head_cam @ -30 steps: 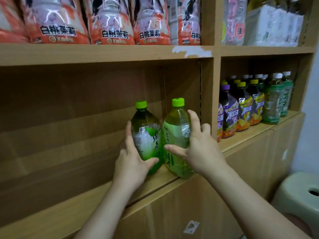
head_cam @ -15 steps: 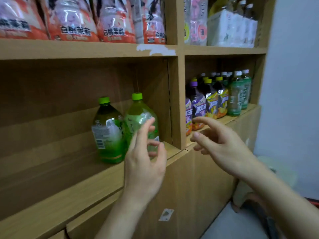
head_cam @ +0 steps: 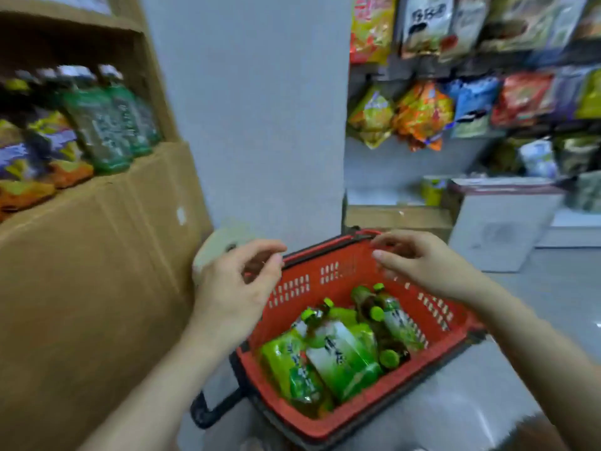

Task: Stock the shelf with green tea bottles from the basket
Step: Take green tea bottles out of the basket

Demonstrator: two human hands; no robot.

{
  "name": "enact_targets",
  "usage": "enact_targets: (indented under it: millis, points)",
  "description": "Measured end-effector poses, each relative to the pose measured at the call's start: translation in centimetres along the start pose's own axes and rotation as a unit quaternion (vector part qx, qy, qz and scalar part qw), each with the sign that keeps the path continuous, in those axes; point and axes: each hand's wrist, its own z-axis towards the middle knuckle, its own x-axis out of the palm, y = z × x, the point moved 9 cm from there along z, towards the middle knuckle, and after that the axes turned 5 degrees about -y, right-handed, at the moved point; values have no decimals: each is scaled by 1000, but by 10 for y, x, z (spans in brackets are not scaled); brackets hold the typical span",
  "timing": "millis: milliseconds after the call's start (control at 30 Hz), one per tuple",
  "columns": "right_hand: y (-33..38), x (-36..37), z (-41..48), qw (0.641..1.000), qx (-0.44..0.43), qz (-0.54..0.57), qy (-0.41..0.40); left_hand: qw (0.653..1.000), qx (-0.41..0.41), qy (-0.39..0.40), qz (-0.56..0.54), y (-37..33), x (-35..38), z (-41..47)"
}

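A red plastic basket (head_cam: 328,278) with black handles sits low at the centre. Several green tea bottles (head_cam: 338,356) with green caps lie in it on their sides. My left hand (head_cam: 234,288) hovers over the basket's left rim, fingers loosely curled, holding nothing. Above the far right rim, my right hand (head_cam: 419,262) reaches with relaxed fingers, also empty. The wooden shelf (head_cam: 97,242) stands at the left; the two green tea bottles I set on it are out of view.
Other drink bottles (head_cam: 107,125) fill the shelf's right compartment at upper left. A pale stool (head_cam: 221,242) sits behind my left hand, against a grey wall. Snack bags (head_cam: 422,115) hang at the upper right above a white box (head_cam: 500,226).
My view has swung right and down from the shelf to the basket. Both hands left the two shelved bottles and now hover empty over the basket.
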Motion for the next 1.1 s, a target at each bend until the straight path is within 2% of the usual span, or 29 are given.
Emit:
enact_targets:
  millis: [133,267,333,400,500,567,600,667,733,833,900,967,1033,1100]
  points:
    - [-118,-13,-16,991,128,0,-27,993,-31,113,4,36,120,2]
    - [-187,16,-13,980,197,-36,10,960,-8,245,132,86,209,-8]
    - [-202,42,-11,972,204,-78,88,922,-7,319,220,124,236,-10]
    - [-207,74,-18,951,206,-89,212,878,-21,375,296,165,248,-10]
    - [-213,105,-39,887,214,-131,388,826,-124,446,322,222,249,-27]
    - [-217,117,-46,855,206,-172,445,810,-141,467,325,239,251,-39]
    - [-218,120,-46,853,202,-180,446,817,-126,454,333,238,254,-39]
    - [-218,125,-41,868,186,-176,425,844,-45,416,337,217,268,-29]
    - [-214,126,-39,885,176,-150,403,858,20,419,298,185,296,-24]
    - [-213,110,-33,912,189,-114,345,839,33,471,270,168,347,-37]
    - [-215,89,-24,933,192,-101,288,804,37,506,309,177,374,-50]
    - [-225,60,-13,952,195,-111,210,784,32,509,355,191,389,-56]
    - [-242,25,-3,966,197,-131,103,794,10,482,369,201,396,-52]
    - [-262,-10,-1,966,224,-130,-24,806,-26,462,370,212,400,-46]
